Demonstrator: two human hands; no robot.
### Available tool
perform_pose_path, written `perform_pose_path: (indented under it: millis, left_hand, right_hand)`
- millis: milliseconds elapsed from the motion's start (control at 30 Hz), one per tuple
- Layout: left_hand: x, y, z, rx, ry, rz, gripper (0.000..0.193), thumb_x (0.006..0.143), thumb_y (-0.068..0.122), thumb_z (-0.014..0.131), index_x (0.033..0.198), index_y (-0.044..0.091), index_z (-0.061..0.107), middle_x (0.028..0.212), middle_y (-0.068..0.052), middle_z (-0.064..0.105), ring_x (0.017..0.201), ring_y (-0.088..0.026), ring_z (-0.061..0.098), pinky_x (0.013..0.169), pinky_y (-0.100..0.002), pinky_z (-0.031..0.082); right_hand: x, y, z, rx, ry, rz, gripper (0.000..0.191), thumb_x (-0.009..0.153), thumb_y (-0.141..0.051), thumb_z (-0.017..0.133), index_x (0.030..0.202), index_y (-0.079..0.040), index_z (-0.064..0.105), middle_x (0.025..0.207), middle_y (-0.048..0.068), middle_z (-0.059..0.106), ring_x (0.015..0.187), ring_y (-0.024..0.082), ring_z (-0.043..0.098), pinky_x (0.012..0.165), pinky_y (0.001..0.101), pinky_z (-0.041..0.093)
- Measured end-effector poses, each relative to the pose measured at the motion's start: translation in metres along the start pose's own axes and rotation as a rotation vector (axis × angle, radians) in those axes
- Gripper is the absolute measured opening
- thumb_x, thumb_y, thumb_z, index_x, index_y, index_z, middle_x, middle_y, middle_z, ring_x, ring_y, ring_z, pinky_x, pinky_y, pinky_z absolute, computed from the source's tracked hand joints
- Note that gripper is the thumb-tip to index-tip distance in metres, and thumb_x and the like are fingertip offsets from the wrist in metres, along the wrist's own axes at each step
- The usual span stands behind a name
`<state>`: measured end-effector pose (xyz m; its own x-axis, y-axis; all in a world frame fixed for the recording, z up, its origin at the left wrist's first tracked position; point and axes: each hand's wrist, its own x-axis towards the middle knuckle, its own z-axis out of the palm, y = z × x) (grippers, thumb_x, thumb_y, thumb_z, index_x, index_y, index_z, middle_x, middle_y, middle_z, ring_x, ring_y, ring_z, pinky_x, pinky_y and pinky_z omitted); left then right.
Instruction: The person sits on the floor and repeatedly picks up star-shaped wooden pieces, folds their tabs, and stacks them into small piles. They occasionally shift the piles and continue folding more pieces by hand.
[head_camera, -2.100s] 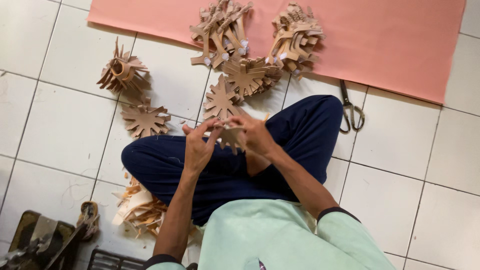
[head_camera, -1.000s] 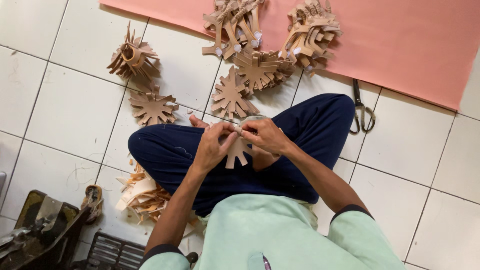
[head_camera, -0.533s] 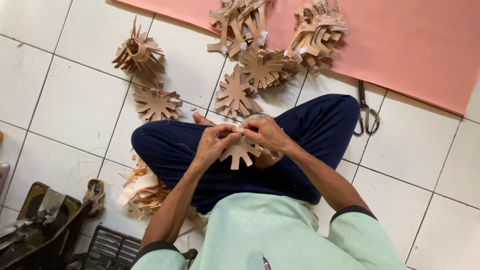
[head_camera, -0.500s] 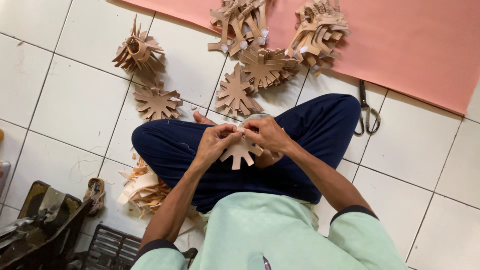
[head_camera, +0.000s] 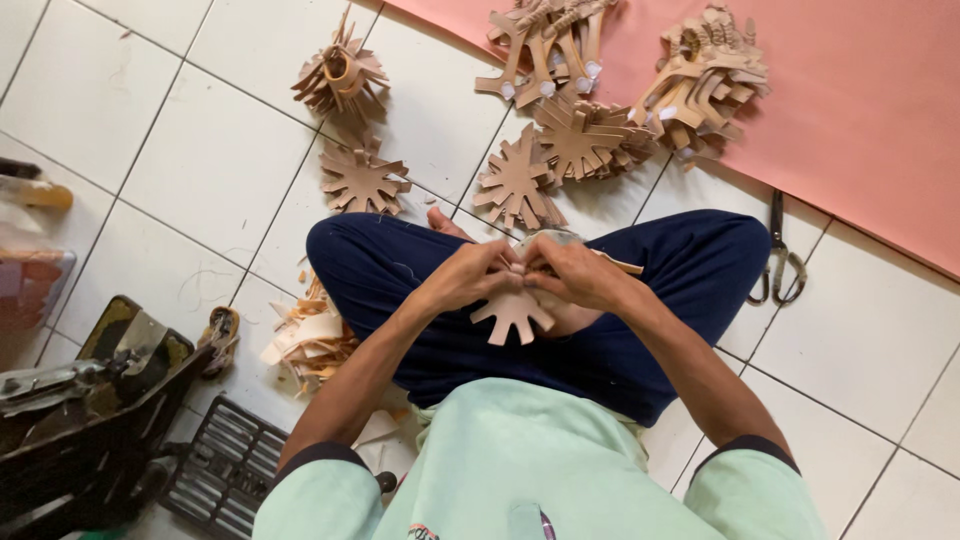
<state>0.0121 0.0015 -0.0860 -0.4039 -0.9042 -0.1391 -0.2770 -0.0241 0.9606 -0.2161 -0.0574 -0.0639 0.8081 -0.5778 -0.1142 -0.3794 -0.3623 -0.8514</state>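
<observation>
I sit cross-legged on a white tiled floor in dark blue trousers. My left hand (head_camera: 468, 279) and my right hand (head_camera: 572, 272) meet over my lap, both gripping a tan star-shaped cutout (head_camera: 514, 312) with finger-like spokes that hang down below my fingers. Its upper part is hidden by my hands. Similar flat star cutouts (head_camera: 363, 178) lie on the tiles ahead of my knees, and others (head_camera: 517, 184) lie nearer the pink sheet.
A pink sheet (head_camera: 870, 110) covers the floor at top right, with heaps of tan cutouts (head_camera: 700, 85) on it. Scissors (head_camera: 780, 262) lie beside my right knee. Offcut scraps (head_camera: 310, 335) pile by my left thigh. A dark machine (head_camera: 90, 410) and a black grid tray (head_camera: 225, 465) sit at lower left.
My hands have drawn closer to my body and tightened together on the cutout, which now hangs lower between them. The view has shifted slightly, so the floor items sit lower in frame.
</observation>
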Motion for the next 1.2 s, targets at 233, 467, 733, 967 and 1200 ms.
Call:
perform_pose_path:
  millis: [233,467,733,967,1200]
  left_hand:
    - [-0.003,0.007,-0.005,-0.073,0.127,0.01,0.027,0.094,0.014,0.073,0.114,-0.003,0.065,0.091,-0.014,0.079,0.088,-0.02,0.077,0.078,-0.03,0.057]
    - [0.007,0.017,-0.014,0.155,0.032,0.019,0.024,0.092,0.017,0.076,0.106,-0.002,0.069,0.087,-0.011,0.08,0.081,-0.018,0.079,0.076,-0.028,0.057]
    - [0.009,0.034,-0.012,-0.046,0.22,0.144,0.03,0.094,0.018,0.076,0.115,-0.002,0.068,0.1,-0.01,0.079,0.092,-0.017,0.078,0.081,-0.027,0.062]
    - [0.006,0.053,-0.016,0.063,0.139,-0.007,0.027,0.092,0.02,0.077,0.108,-0.001,0.072,0.095,-0.01,0.081,0.086,-0.013,0.079,0.077,-0.025,0.061]
    - [-0.001,0.059,-0.019,0.061,0.264,0.233,0.027,0.098,0.01,0.071,0.122,-0.003,0.07,0.106,-0.012,0.076,0.089,-0.016,0.073,0.083,-0.027,0.057]
  right_hand:
    - [-0.001,-0.007,0.003,0.088,0.109,-0.022,0.022,0.096,-0.014,0.066,0.112,-0.001,0.057,0.1,0.016,0.077,0.092,0.03,0.077,0.078,0.0374,0.06]
    - [-0.001,-0.002,-0.003,0.005,-0.01,0.057,0.018,0.098,-0.012,0.066,0.109,-0.001,0.057,0.096,0.013,0.079,0.091,0.024,0.076,0.078,0.0358,0.06]
    - [-0.009,-0.016,-0.013,0.122,0.371,-0.024,0.023,0.089,-0.016,0.079,0.106,-0.002,0.074,0.094,0.008,0.076,0.08,0.014,0.072,0.073,0.028,0.058]
    - [-0.007,-0.017,-0.013,-0.087,0.324,-0.175,0.023,0.091,-0.015,0.079,0.11,-0.003,0.075,0.098,0.009,0.075,0.082,0.015,0.071,0.072,0.0279,0.058]
    - [-0.008,-0.025,-0.008,0.143,0.459,-0.029,0.024,0.09,-0.017,0.081,0.107,-0.002,0.072,0.093,0.005,0.075,0.081,0.011,0.072,0.068,0.0255,0.057]
